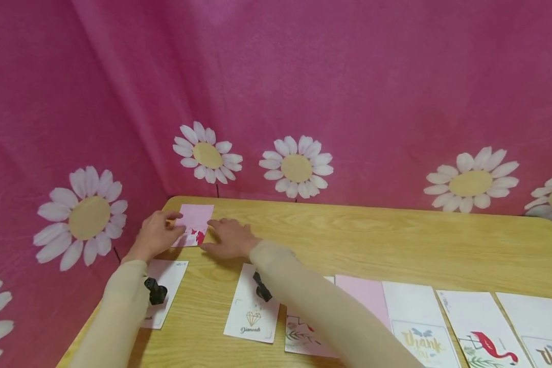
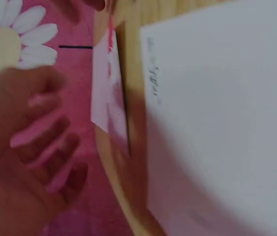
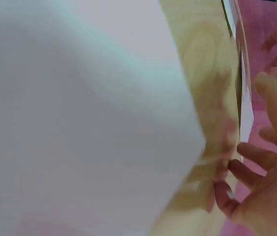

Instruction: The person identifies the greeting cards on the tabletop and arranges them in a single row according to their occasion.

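A pink greeting card (image 1: 197, 217) with red print along its near edge lies at the table's far left corner. My left hand (image 1: 157, 234) is at its left edge, with the thumb overlapping the card in the head view. The left wrist view shows that hand (image 2: 25, 142) with fingers loosely bent beside the pink card (image 2: 108, 93). On the card's right side is my right hand (image 1: 231, 237), fingertips right at the edge. Its fingers (image 3: 259, 156) are spread and slightly bent in the right wrist view. Neither hand grips the card.
A white card (image 1: 172, 278) lies under the left forearm, and a white Diamonds card (image 1: 241, 312) near the right forearm. Several cards, including flamingo (image 1: 460, 306) and thank-you (image 1: 409, 301) ones, line the front right. A pink flowered curtain (image 1: 372, 102) borders the wooden table (image 1: 349, 235).
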Available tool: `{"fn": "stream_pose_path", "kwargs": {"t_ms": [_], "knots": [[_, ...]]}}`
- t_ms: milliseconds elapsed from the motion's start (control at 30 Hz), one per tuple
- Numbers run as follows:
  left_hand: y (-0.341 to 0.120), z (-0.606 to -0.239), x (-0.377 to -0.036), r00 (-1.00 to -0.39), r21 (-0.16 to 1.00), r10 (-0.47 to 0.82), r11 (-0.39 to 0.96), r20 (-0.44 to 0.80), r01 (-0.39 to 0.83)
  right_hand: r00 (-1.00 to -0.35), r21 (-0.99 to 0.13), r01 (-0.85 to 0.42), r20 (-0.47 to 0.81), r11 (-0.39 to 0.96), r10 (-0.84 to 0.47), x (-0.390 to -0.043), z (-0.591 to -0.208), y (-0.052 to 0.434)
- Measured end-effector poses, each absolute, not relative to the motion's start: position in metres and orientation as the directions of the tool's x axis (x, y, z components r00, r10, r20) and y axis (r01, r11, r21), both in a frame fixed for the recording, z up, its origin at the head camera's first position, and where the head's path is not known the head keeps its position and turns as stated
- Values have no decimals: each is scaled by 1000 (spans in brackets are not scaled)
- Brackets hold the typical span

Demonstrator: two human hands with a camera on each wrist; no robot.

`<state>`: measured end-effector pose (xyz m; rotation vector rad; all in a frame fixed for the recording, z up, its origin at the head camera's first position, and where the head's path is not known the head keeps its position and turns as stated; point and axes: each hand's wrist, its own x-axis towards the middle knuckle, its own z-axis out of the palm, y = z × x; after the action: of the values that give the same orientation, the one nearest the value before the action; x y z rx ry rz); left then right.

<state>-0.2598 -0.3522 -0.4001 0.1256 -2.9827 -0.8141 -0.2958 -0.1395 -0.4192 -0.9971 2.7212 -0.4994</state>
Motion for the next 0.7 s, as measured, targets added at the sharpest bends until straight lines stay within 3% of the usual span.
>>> {"fn": "stream_pose_path", "kwargs": {"t_ms": [300,700], "knots": [[-326,-392,-250,-987,513,83,847,139,143,-658,-348,-682,-94,644,-747,-301,-413,-79],[-276,-392,-223,-965,429,186,868,183,249,-733,-376,-621,-32,687,-680,-280,-394,3]]}}
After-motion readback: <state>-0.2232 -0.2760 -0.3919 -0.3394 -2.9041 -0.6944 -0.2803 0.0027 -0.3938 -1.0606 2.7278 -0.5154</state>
